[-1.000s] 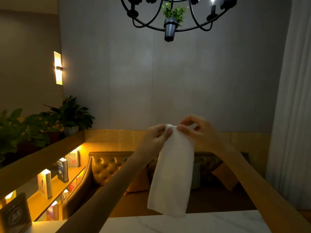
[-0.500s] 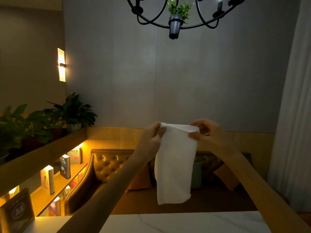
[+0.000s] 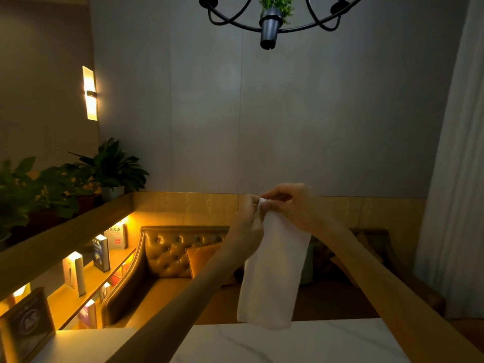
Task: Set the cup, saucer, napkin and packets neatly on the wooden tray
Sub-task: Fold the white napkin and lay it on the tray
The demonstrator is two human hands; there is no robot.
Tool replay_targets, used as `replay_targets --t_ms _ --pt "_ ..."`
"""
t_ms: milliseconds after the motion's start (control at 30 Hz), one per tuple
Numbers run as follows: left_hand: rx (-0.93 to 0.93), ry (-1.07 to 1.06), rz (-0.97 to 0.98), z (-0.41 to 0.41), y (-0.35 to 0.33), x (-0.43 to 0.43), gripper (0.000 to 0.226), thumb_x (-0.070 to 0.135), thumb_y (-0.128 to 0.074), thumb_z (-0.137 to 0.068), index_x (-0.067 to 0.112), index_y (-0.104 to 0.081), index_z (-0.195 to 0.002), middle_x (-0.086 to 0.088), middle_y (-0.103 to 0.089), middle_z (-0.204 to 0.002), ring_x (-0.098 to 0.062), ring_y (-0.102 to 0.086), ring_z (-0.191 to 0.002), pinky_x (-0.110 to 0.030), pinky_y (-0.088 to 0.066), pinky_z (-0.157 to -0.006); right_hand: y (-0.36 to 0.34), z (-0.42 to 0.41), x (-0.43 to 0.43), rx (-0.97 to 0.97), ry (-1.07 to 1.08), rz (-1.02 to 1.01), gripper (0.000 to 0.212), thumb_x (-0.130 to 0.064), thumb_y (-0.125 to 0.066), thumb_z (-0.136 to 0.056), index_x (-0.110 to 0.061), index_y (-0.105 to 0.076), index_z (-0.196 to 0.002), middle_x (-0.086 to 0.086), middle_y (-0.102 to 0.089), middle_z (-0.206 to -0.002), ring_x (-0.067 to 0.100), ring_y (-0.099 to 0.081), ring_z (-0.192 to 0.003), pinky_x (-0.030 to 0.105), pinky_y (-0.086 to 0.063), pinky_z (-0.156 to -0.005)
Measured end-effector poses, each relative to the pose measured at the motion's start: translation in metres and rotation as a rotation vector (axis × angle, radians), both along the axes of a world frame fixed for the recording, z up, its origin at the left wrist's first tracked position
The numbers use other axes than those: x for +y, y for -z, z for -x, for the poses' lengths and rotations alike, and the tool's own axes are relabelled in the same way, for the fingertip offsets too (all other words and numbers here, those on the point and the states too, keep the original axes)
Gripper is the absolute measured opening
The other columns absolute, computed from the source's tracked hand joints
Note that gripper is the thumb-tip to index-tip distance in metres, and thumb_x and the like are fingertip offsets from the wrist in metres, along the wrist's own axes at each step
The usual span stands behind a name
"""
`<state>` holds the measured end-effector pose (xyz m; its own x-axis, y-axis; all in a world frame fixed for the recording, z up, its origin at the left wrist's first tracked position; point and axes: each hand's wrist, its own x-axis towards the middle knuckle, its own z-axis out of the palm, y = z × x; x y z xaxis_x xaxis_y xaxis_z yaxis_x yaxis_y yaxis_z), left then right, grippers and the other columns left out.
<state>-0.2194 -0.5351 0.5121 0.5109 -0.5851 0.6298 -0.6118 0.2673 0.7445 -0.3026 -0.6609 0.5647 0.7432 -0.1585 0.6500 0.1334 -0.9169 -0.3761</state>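
Note:
A white napkin (image 3: 272, 273) hangs in the air in front of me, folded into a long narrow strip whose lower end reaches the far edge of the white marble table (image 3: 301, 344). My left hand (image 3: 246, 226) and my right hand (image 3: 290, 205) meet at its top edge and both pinch it there, fingertips touching. The cup, saucer, packets and wooden tray are out of view below the frame.
A tufted leather sofa (image 3: 167, 255) with an orange cushion (image 3: 204, 260) stands beyond the table. Lit shelves with books (image 3: 100, 254) and potted plants (image 3: 112, 169) run along the left. A framed sign (image 3: 26, 326) sits at the table's left. A black chandelier (image 3: 269, 19) hangs overhead.
My hands have come together at the napkin's top edge, folding it narrower, after holding it spread half a second ago. The view has tilted slightly.

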Motion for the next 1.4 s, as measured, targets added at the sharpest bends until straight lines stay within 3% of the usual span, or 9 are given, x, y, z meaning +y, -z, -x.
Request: replay_targets --t_ms 100,233,500,700,967,1067,1200,1300,1400 --pt "0.106 0.097 -0.104 0.002 0.015 0.005 0.027 0.028 -0.051 -0.098 0.033 -0.035 -0.120 -0.001 -0.065 -0.107 -0.014 -0.071 -0.094 -0.034 -0.062 -0.076 0.003 -0.001 -0.007 -0.061 0.048 0.032 0.013 -0.036 -0.061 -0.088 -0.031 -0.066 -0.099 -0.011 -0.062 -0.098 -0.001 -0.058 -0.083 0.017 -0.044 -0.071" --pt "-0.020 0.039 -0.301 0.003 0.048 0.011 0.020 0.023 -0.053 -0.097 0.029 -0.052 -0.116 0.010 -0.060 -0.108 -0.011 -0.061 -0.107 -0.044 -0.054 -0.095 -0.004 0.004 -0.018 -0.129 0.055 0.108 0.014 -0.030 -0.062 -0.090 -0.023 -0.064 -0.102 -0.008 -0.059 -0.100 -0.004 -0.053 -0.079 0.011 -0.037 -0.068" --pt "0.031 0.111 -0.305 0.005 0.068 0.011 0.017 0.027 -0.062 -0.092 0.044 -0.059 -0.094 0.023 -0.064 -0.097 0.009 -0.064 -0.092 -0.019 -0.055 -0.076 -0.003 0.011 -0.024 -0.168 0.070 0.134 0.014 -0.026 -0.061 -0.091 -0.020 -0.066 -0.103 -0.009 -0.058 -0.098 -0.006 -0.052 -0.078 0.009 -0.034 -0.069" --pt "0.198 0.252 -0.516 -0.010 0.084 0.023 0.019 0.019 -0.061 -0.093 0.032 -0.062 -0.106 0.005 -0.066 -0.112 -0.015 -0.069 -0.099 -0.025 -0.059 -0.076 -0.015 0.027 -0.040 -0.240 0.121 0.001 0.018 -0.029 -0.060 -0.092 -0.023 -0.064 -0.107 -0.014 -0.057 -0.094 -0.006 -0.052 -0.080 0.011 -0.035 -0.068" --pt "0.742 0.243 0.046 -0.027 0.074 0.040 0.030 0.030 -0.057 -0.095 0.017 -0.056 -0.122 -0.010 -0.063 -0.121 -0.022 -0.070 -0.099 -0.031 -0.060 -0.069 0.010 0.051 -0.062 -0.340 0.158 -0.218 0.019 -0.033 -0.056 -0.094 -0.025 -0.053 -0.111 -0.006 -0.059 -0.104 0.006 -0.058 -0.084 0.022 -0.044 -0.061" --pt "0.628 0.056 0.071 -0.020 0.069 0.032 0.027 0.040 -0.042 -0.100 0.023 -0.048 -0.121 -0.004 -0.058 -0.119 -0.021 -0.065 -0.100 -0.030 -0.060 -0.062 0.029 0.050 -0.057 -0.377 0.162 -0.238 0.024 -0.034 -0.052 -0.095 -0.021 -0.047 -0.115 -0.002 -0.057 -0.108 0.006 -0.059 -0.084 0.022 -0.045 -0.061" --pt "0.254 -0.323 0.224 -0.010 0.067 0.024 0.027 0.056 -0.028 -0.092 0.036 -0.034 -0.109 0.008 -0.051 -0.107 -0.016 -0.063 -0.093 -0.037 -0.060 -0.061 0.045 0.050 -0.045 -0.498 0.163 -0.264 0.024 -0.044 -0.047 -0.091 -0.030 -0.043 -0.110 -0.014 -0.055 -0.101 0.001 -0.061 -0.084 0.015 -0.045 -0.060" --pt "0.067 -0.446 0.311 -0.009 0.060 0.025 0.020 0.061 -0.023 -0.094 0.048 -0.028 -0.108 0.020 -0.049 -0.101 -0.008 -0.062 -0.086 -0.018 -0.051 -0.055 0.047 0.049 -0.041 -0.604 0.193 -0.260 0.019 -0.041 -0.049 -0.094 -0.032 -0.042 -0.109 -0.024 -0.051 -0.098 -0.010 -0.059 -0.085 0.010 -0.048 -0.055" --pt "-0.095 -0.456 0.239 -0.017 0.051 0.027 0.024 0.055 -0.024 -0.095 0.041 -0.030 -0.114 0.026 -0.047 -0.099 0.000 -0.061 -0.081 -0.010 -0.045 -0.045 0.047 0.050 -0.046 -0.642 0.245 -0.276 0.019 -0.038 -0.050 -0.096 -0.029 -0.042 -0.111 -0.014 -0.051 -0.101 -0.003 -0.059 -0.084 0.013 -0.046 -0.059"
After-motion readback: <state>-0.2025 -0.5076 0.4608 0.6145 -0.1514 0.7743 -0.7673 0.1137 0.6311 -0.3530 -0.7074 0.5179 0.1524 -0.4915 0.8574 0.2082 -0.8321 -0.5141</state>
